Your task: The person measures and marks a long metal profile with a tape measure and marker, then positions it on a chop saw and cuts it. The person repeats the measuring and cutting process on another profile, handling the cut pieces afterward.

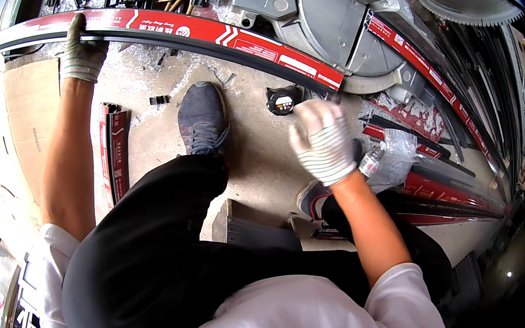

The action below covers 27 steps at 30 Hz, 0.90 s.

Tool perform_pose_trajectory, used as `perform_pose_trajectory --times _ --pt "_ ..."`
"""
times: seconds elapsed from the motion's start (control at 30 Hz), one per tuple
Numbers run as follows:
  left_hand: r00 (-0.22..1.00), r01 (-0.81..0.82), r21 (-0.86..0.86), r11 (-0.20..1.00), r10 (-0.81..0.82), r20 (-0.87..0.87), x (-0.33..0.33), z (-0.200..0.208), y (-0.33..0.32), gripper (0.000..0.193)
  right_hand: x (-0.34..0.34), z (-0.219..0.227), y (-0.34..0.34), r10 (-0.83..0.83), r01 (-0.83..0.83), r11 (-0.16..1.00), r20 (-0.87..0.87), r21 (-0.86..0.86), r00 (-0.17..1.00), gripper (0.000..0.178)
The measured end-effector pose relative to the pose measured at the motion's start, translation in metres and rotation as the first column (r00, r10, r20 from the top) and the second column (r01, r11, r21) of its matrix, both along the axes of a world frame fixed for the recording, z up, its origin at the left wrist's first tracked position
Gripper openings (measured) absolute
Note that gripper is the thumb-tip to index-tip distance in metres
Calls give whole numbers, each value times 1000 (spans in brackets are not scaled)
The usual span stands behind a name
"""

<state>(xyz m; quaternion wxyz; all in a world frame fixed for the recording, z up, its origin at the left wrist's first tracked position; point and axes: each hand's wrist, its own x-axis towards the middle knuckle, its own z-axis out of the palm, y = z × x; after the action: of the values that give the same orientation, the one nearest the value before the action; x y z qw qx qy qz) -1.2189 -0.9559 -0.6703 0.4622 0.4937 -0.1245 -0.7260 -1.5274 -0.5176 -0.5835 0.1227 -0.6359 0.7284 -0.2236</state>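
Note:
A long black profile with a red printed film (207,32) lies across the upper view, in front of a mitre saw (329,11). My left hand (82,59), in a striped white glove, grips it near its left end, thumb over the near face. Just below its right end is my right hand (325,143), gloved alike. Its fingers are smeared by motion, so what they hold, if anything, cannot be made out. Beside it on the floor sits a black tape measure (281,100).
The toothed saw blade (469,6) shows at top right. Another red-filmed profile (426,70) runs down from the saw. A plastic bottle (371,161) lies by my right wrist. Cardboard (31,123) and short profile pieces (113,152) lie at left. My shoe (203,118) stands mid-floor among shavings.

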Motion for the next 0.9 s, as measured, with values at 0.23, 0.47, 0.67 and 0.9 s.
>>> perform_pose_trajectory --times 0.23,0.47,0.67,0.9 --pt "999 39 34 999 -38 -21 0 5 9 26 37 -48 -1 -56 77 938 -71 339 996 70" --pt "992 126 28 992 -127 28 0 10 24 29 32 -90 -12 32 85 898 -258 432 966 75" --pt "985 168 101 981 -163 -54 11 7 76 96 29 -119 -8 79 60 914 -322 400 943 66" --pt "787 601 165 782 -615 47 12 -5 174 48 45 -83 -7 -107 50 903 111 427 988 84"
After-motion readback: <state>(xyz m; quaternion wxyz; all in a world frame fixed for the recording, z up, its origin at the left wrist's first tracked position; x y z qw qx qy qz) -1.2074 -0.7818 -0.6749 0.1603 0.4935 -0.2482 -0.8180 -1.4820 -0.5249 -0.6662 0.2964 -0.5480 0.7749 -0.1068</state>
